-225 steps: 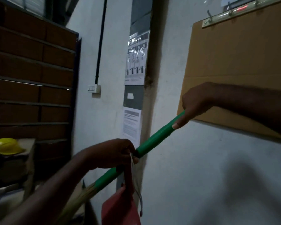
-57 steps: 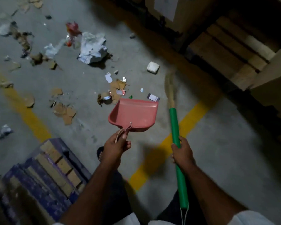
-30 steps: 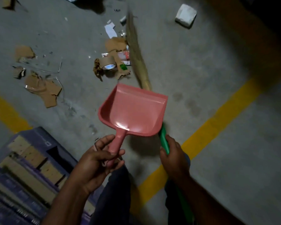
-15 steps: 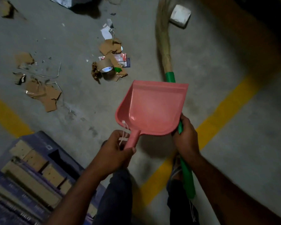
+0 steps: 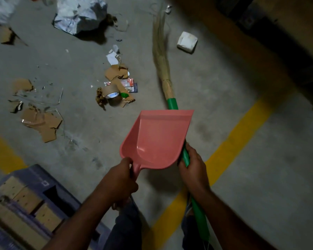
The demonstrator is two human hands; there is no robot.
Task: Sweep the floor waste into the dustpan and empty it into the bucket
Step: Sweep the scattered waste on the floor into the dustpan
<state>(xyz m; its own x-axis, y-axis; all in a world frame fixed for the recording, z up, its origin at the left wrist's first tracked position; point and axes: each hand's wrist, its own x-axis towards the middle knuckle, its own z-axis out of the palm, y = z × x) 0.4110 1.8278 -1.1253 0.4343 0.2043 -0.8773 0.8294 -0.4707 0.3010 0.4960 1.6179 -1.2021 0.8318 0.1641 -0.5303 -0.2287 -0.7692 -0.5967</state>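
Observation:
My left hand (image 5: pixel 120 183) grips the handle of a pink dustpan (image 5: pixel 157 139), held level above the floor with its mouth pointing away from me. My right hand (image 5: pixel 192 167) grips the green handle of a straw broom (image 5: pixel 161 51); its bristles stretch forward over the concrete, and part of the handle is hidden under the pan. Floor waste lies ahead on the left: torn cardboard scraps (image 5: pixel 43 123), a tape roll (image 5: pixel 111 93) among wrappers, crumpled white paper (image 5: pixel 79 13) and a small white block (image 5: pixel 187 42). No bucket is in view.
A blue pallet (image 5: pixel 23 204) with wooden slats sits at the lower left beside my legs. A yellow floor line (image 5: pixel 233 147) runs diagonally on the right and another crosses the left edge. Dark stacked goods (image 5: pixel 287 24) fill the upper right.
The dustpan has shifted slightly right and my left hand has closed fully round its handle. The broom has straightened, its bristles now reaching further ahead. The camera has tilted up a little.

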